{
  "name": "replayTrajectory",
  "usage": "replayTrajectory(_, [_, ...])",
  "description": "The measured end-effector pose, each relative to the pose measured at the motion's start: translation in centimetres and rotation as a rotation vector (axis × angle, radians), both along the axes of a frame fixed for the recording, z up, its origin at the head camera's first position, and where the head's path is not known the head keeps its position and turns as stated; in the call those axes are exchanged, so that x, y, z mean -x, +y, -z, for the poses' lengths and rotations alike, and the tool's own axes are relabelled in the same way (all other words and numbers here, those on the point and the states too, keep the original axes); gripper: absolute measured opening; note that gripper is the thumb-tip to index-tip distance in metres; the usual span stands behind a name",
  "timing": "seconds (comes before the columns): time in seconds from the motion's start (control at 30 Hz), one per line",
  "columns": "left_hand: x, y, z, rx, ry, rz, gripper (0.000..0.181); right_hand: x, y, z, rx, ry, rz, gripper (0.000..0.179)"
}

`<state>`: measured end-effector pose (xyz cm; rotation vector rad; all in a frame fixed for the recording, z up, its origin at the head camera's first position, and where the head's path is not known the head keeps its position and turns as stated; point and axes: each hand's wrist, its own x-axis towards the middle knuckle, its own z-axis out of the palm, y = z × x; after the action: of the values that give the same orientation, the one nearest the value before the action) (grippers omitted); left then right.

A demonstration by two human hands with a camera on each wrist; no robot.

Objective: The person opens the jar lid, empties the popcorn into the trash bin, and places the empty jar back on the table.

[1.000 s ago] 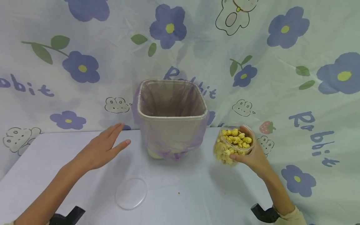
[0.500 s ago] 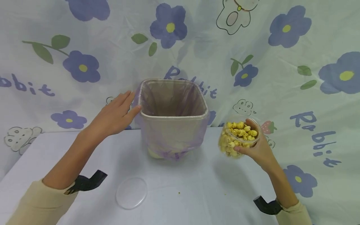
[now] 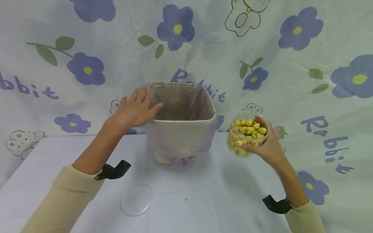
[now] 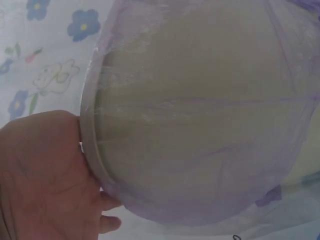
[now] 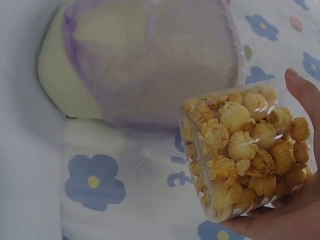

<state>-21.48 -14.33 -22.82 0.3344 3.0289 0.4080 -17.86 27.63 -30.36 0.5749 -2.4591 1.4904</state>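
Note:
A bin lined with a thin purple bag stands at the back of the table. My left hand is at its left rim, fingers spread and fairly straight, the thumb over the opening's near-left corner. In the left wrist view the left hand is against the rim, most of its fingers hidden. To the right of the bin, my right hand grips a clear jar of popcorn, lidless and held above the table. The right wrist view shows the jar of popcorn nearly full, fingers around it.
A clear round lid lies on the white table, front and left of the bin. A small crumb is to the lid's right. Behind the table hangs a flower-patterned cloth.
My left hand has risen and moved right, from beside the bin to its left rim, the fingers spreading. My right hand has lifted the jar of popcorn slightly, and a little to the right.

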Motion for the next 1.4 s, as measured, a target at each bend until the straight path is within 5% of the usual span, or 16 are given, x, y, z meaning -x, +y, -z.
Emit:
replayTrajectory(0.77, [0.1,0.3,0.5,-0.002,-0.021,0.012,0.078,2.3,-3.2,-6.3,-0.194,0.153,0.055,0.112])
replayTrajectory(1.4, [0.3,0.2,0.4,0.015,-0.045,-0.008,0.079,7.2,-7.1,-9.3,-0.429,0.278,0.025,0.117])
